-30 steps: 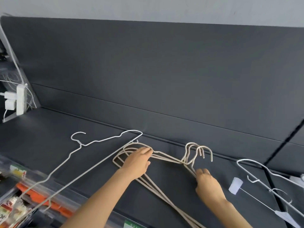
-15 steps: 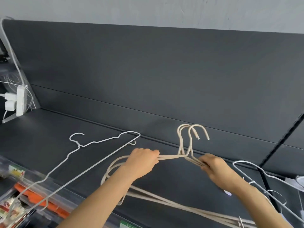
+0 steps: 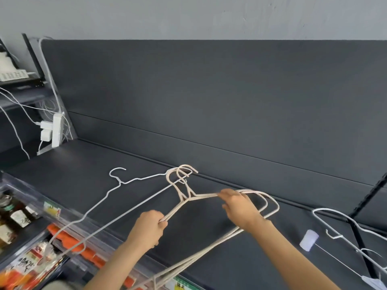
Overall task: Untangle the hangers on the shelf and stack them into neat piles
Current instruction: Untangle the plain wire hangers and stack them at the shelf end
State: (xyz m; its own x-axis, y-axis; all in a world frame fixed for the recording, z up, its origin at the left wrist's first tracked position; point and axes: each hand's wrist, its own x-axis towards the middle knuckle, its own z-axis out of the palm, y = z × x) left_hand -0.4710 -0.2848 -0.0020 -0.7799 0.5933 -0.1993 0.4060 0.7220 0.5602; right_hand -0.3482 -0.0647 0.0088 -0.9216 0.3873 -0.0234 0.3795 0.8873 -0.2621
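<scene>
Right now the beige hangers (image 3: pixel 188 198) are held as one bunch just above the dark shelf (image 3: pixel 104 164). Their hooks point toward eleven o'clock and their long bottom wires trail down to six o'clock, past the shelf's front edge. The left hand (image 3: pixel 149 228) is curled round the bunch's left shoulder and the right hand (image 3: pixel 239 207) is curled round its right shoulder, so the hands are apart with the necks between them. This looks like the squaring-up step, as the hooks are fanned and not yet nested. The next move probably calls for sliding the wires flush and then laying the bunch flat. It should stay clear of the lone white hanger (image 3: pixel 119 182) at nine o'clock and the white hangers (image 3: pixel 326 208) at three o'clock, which could snag.
</scene>
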